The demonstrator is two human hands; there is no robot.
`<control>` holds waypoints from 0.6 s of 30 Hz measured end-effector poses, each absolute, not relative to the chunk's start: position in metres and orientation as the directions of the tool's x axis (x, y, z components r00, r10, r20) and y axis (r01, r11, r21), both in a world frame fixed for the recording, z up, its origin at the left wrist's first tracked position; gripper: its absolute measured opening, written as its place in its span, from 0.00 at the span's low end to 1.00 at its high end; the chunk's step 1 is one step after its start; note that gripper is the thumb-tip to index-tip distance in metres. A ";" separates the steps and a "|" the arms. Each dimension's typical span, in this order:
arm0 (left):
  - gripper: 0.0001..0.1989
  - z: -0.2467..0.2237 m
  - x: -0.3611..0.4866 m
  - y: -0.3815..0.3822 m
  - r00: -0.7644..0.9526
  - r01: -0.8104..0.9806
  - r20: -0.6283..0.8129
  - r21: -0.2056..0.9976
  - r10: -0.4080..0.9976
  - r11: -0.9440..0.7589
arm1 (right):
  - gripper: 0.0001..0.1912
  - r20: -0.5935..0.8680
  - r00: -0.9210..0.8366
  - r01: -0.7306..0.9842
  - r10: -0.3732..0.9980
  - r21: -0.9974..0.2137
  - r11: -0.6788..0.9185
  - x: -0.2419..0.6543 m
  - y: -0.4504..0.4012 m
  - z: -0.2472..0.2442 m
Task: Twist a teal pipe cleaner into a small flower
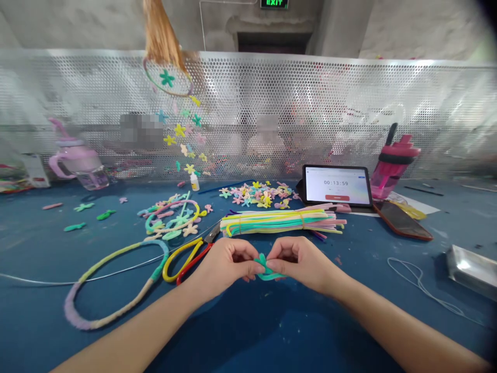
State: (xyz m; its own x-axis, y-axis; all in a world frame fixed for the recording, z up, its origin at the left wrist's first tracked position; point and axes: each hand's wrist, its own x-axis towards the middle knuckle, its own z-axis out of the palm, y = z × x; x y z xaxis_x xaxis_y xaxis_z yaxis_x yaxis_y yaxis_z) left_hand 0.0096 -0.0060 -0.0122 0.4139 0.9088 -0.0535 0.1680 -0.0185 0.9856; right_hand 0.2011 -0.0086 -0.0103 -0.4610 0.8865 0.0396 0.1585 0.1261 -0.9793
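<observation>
Both hands pinch a teal pipe cleaner [267, 275] bent into small loops, low over the blue table. My left hand [232, 263] grips its left side between thumb and index finger. On the right side, my right hand [300, 261] holds it the same way. Just behind the hands lies a banded bundle of pastel pipe cleaners [272, 221]. Scissors [194, 254] with yellow and red handles rest beside my left hand. A large multicoloured fuzzy ring [101, 260] lies to the left. Behind it, a smaller ring [148, 224] sits among flower shapes.
Small flower shapes [258, 194] are piled behind the bundle. A tablet [336, 185], phone [404, 220] and pink cup [392, 166] stand or lie at the right. A metal box [473, 269] sits far right. A perforated screen [240, 77] spans the back, with hanging flowers [179, 130].
</observation>
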 end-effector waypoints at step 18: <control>0.10 -0.017 0.020 -0.014 0.308 -0.095 -0.065 0.991 0.949 0.099 | 0.08 0.087 -0.395 0.114 0.914 -0.983 0.143 0.199 -0.006 -0.017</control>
State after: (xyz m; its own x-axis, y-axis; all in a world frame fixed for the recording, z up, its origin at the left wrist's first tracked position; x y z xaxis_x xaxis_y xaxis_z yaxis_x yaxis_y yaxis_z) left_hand 0.0199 -0.0143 -0.0167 0.3079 0.9492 -0.0655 -0.0952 0.0992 0.9905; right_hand 0.1988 -0.0063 -0.0173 -0.3954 0.9144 0.0871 0.1137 0.1429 -0.9832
